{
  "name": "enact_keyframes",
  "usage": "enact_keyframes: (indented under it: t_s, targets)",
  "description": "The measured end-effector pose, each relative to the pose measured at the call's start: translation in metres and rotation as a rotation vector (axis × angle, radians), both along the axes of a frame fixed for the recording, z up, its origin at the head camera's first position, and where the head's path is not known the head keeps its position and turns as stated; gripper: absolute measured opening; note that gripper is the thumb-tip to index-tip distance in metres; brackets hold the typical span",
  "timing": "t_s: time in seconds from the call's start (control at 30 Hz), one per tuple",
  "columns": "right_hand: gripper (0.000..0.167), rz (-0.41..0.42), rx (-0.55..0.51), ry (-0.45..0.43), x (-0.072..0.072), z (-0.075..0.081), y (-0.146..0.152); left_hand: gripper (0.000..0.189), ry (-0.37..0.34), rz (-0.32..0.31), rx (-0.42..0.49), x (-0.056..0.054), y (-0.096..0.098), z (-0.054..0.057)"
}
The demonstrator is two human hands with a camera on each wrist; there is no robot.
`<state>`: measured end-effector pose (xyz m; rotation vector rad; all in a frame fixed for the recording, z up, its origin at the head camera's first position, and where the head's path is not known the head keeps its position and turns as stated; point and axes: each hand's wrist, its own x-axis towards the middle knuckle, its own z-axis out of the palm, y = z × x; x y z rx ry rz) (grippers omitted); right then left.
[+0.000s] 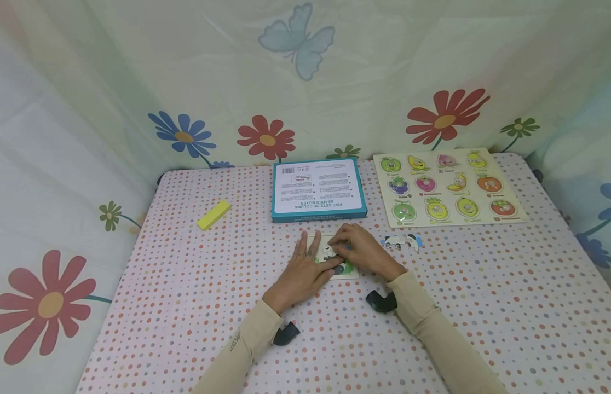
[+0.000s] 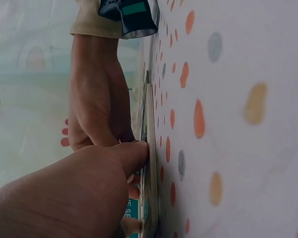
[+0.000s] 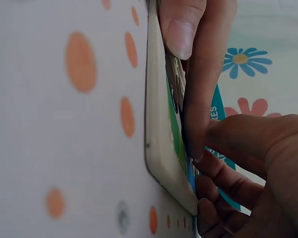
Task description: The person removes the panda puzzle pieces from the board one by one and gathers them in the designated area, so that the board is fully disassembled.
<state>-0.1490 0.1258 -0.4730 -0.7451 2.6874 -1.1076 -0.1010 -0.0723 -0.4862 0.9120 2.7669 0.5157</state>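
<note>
A small wooden panda jigsaw board (image 1: 353, 276) lies on the table in front of me. My left hand (image 1: 305, 273) rests on it with fingers spread and straight, holding the board at its left and lower parts. Over the upper right of the board, my right hand (image 1: 359, 249) has its fingers curled and pinches a puzzle piece, mostly hidden by the fingertips. Just right of that hand lie loose panda puzzle pieces (image 1: 395, 241). From the right wrist view, the board's pale edge (image 3: 155, 114) shows, with the fingers of both hands close together above it.
Behind the board stands a teal-edged box (image 1: 317, 189) with printed text. A fruit peg puzzle (image 1: 450, 189) lies at the back right. A yellow block (image 1: 214, 215) sits at the left. Dotted cloth covers the table, and a flowered curtain (image 1: 212, 65) hangs behind.
</note>
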Motion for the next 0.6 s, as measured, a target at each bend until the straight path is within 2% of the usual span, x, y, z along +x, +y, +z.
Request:
enact_keyframes:
  t_s: [0.4, 0.6]
  targets:
    - [0.014, -0.017, 0.014, -0.029, 0.0002, -0.0007, -0.0016, 0.041, 0.012, -0.007, 0.017, 0.0009, -0.0014, -0.0003]
    - [0.015, -0.023, -0.023, -0.066, -0.0008, -0.0002, -0.0006, 0.041, -0.001, -0.006, 0.009, 0.0, -0.0011, 0.0002]
